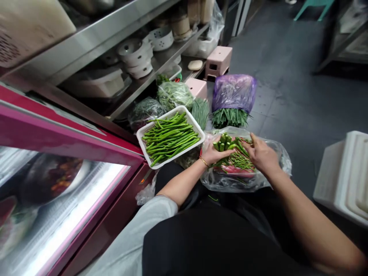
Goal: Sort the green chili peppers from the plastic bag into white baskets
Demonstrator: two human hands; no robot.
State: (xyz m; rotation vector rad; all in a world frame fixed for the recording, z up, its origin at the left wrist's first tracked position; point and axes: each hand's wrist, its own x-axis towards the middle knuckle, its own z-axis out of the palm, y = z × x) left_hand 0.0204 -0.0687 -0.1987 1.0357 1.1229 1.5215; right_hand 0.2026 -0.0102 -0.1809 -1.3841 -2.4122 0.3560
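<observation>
My left hand is wrapped round a bunch of green stalks, their cut ends pointing up and forward. Close to its right, my right hand has its fingertips on a green stalk, with one finger raised. Both hands are over an opened clear plastic bag. Thinner green stems lie in the bag over something pink and red. Left of my left hand, a white plastic basket holds many long green stalks, laid roughly side by side.
A purple-wrapped bundle of leafy greens lies on the floor ahead. Bagged vegetables and pink stools stand beside a metal shelf with pots. A pink-framed display case is close on my left, a white foam box on my right.
</observation>
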